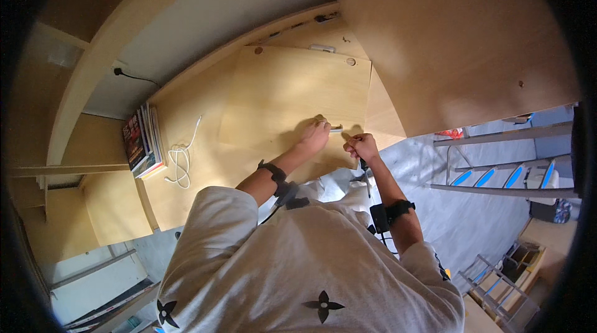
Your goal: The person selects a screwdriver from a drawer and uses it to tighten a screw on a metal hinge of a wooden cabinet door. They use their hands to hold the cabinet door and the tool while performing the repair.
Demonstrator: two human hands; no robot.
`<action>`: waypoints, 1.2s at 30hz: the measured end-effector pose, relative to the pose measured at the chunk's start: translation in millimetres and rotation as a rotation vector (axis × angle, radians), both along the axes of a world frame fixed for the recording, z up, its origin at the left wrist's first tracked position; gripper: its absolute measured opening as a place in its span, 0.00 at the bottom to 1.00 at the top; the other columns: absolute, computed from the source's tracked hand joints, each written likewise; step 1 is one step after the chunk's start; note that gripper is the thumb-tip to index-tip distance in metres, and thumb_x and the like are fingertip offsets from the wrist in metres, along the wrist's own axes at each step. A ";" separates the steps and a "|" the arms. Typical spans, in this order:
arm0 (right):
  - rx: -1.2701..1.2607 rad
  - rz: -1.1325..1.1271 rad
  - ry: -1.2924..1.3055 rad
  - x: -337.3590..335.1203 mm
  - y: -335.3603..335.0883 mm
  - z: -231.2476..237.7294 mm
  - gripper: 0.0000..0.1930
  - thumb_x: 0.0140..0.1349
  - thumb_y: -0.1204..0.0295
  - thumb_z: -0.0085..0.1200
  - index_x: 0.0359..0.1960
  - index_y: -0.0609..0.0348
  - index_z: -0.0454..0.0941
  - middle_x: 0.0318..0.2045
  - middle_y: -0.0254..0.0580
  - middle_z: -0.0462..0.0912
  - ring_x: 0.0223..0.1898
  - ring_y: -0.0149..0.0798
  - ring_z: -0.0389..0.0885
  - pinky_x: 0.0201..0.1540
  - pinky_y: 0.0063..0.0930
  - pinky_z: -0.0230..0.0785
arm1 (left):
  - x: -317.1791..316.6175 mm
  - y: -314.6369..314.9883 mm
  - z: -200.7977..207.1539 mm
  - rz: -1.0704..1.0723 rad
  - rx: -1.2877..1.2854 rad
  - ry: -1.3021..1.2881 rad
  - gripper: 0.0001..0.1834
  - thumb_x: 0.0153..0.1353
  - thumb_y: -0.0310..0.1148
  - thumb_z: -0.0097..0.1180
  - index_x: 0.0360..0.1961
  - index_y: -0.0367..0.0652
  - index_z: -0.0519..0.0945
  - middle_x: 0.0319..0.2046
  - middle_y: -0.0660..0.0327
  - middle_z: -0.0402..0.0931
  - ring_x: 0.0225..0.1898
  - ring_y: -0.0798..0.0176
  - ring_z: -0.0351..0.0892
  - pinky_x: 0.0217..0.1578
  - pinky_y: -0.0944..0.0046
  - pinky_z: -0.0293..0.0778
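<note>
Small strip lies crosswise between your two hands

The strip (336,128) sits over the board (289,93), near its right side, with one end at the fingertips of your left hand (315,134) and the other pointing toward your right hand (360,146). Its long axis runs roughly left to right across your view. Your left fingers are bunched together at its near end; whether they grip it or only touch it, you cannot tell from here. Your right hand is curled inward just beside the strip, and a dark thin thing (363,164) shows below it; whether you are grasping that cannot be told.

At your far left, books (145,141) stand upright in a row at the table's end. A low wooden unit (540,259) at lower right has dark contents too small to make out.

The board lies flat on the pale wooden table (205,187), with a round mark near each far corner. A white cable (181,165) lies loosely looped to the left, and a black plug (118,72) sits on the wall (177,34). To your right, a ladder (504,175) with blue treads shows above the grey floor (429,208).
</note>
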State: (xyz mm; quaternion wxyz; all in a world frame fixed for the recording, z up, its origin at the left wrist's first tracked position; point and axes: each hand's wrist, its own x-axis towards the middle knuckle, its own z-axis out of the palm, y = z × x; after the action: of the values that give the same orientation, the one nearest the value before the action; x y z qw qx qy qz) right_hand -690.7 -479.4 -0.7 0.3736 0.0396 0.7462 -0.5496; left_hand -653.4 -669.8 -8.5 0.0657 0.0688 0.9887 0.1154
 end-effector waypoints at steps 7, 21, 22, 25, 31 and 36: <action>-0.137 0.157 -0.389 -24.1 -14.3 6.5 0.08 0.50 0.74 0.54 0.16 0.58 0.72 0.13 0.35 0.73 0.12 0.28 0.69 0.12 0.20 0.56 | -31.3 -41.0 8.6 -0.009 0.251 0.026 0.12 0.52 0.26 0.50 0.39 0.41 0.78 0.33 0.48 0.75 0.36 0.45 0.76 0.36 0.51 0.73; -0.277 0.131 -0.069 -24.2 -18.5 -48.1 0.17 0.51 0.62 0.50 0.11 0.58 0.70 0.10 0.34 0.69 0.11 0.29 0.69 0.12 0.23 0.57 | -240.9 -216.0 -44.4 0.240 0.001 0.133 0.17 0.56 0.35 0.52 0.45 0.40 0.77 0.45 0.49 0.74 0.50 0.49 0.72 0.50 0.54 0.69; -0.007 0.010 -0.307 -28.8 -23.3 -22.4 0.15 0.51 0.65 0.50 0.11 0.58 0.68 0.09 0.32 0.66 0.12 0.30 0.70 0.12 0.24 0.59 | -250.8 -213.1 -47.9 0.223 0.004 0.126 0.17 0.56 0.35 0.52 0.45 0.40 0.77 0.45 0.49 0.74 0.50 0.49 0.72 0.50 0.54 0.69; -0.058 -0.019 -0.267 -34.7 -20.1 -14.8 0.10 0.46 0.72 0.49 0.11 0.58 0.67 0.11 0.36 0.68 0.13 0.34 0.73 0.14 0.28 0.64 | -286.7 -202.8 -54.8 0.224 -0.081 0.106 0.16 0.55 0.34 0.53 0.44 0.39 0.77 0.44 0.50 0.75 0.50 0.49 0.72 0.49 0.53 0.69; 0.067 0.111 -0.137 -36.3 -14.0 -17.8 0.07 0.41 0.73 0.50 0.17 0.60 0.65 0.14 0.42 0.70 0.14 0.37 0.75 0.16 0.30 0.66 | -326.2 -182.0 -84.7 0.238 -0.165 0.030 0.15 0.55 0.34 0.54 0.43 0.39 0.77 0.42 0.50 0.76 0.49 0.49 0.72 0.48 0.52 0.69; -0.046 -0.068 -0.149 -40.0 -27.7 -10.1 0.06 0.50 0.73 0.47 0.19 0.60 0.72 0.14 0.43 0.76 0.11 0.37 0.75 0.10 0.29 0.64 | -335.7 -213.7 -90.5 0.408 -0.164 0.012 0.20 0.57 0.31 0.51 0.52 0.37 0.70 0.47 0.46 0.72 0.51 0.48 0.71 0.47 0.53 0.71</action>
State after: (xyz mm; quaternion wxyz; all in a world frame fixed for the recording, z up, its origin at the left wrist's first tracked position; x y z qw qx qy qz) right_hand -730.7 -507.1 -10.8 0.4103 0.0970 0.7016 -0.5745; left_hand -989.1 -883.5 -99.0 0.0405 -0.1378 0.9886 0.0451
